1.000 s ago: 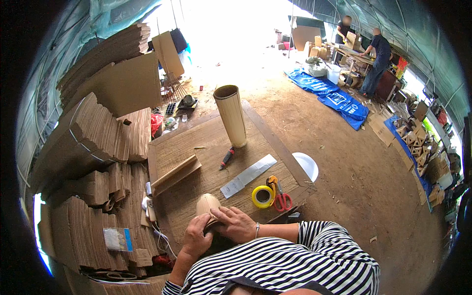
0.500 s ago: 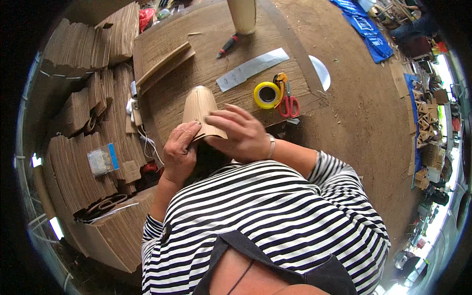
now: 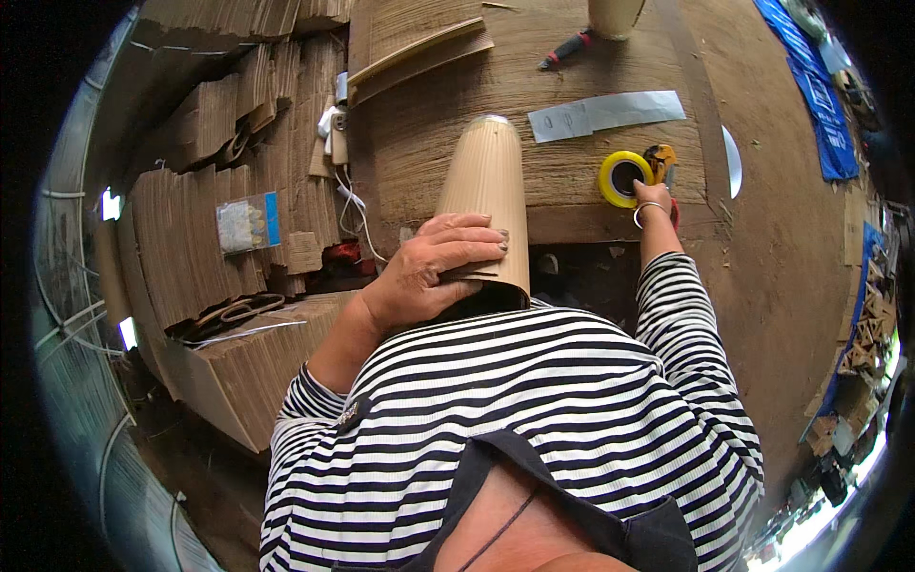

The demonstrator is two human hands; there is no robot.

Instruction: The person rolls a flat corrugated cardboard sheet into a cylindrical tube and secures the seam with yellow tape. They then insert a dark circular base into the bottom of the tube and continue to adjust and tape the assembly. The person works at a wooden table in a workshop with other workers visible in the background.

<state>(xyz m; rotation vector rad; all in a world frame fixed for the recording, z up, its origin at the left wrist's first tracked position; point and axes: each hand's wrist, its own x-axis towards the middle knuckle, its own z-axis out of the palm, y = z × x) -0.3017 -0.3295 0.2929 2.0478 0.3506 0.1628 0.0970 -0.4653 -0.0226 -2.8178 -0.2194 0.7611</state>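
A tapered tube of thin pale wooden slats [image 3: 488, 172] lies at the table's near edge, its wide open end against my striped shirt. My left hand [image 3: 434, 262] is closed over that end, fingers flat across the top and thumb at the rim. To the right, my right hand [image 3: 654, 198] has its arm stretched out and grips a yellow tape roll [image 3: 610, 179]; some fingers are hidden. Beside the roll is an orange tape cutter [image 3: 658, 154]. Red-handled scissors [image 3: 675, 215] show partly behind the hand.
A printed paper strip [image 3: 610, 114], a red-and-black hand tool [image 3: 568, 48] and another slatted tube [image 3: 615, 17] are farther back on the wooden table [image 3: 429, 124]. Stacked cardboard [image 3: 181, 248] fills the left, with a white power strip [image 3: 335, 133] and cord beside the table.
My right hand has left the slatted tube and reached right to the tape. My left hand has shifted from the tube's edge to lie across its top. The view has turned.
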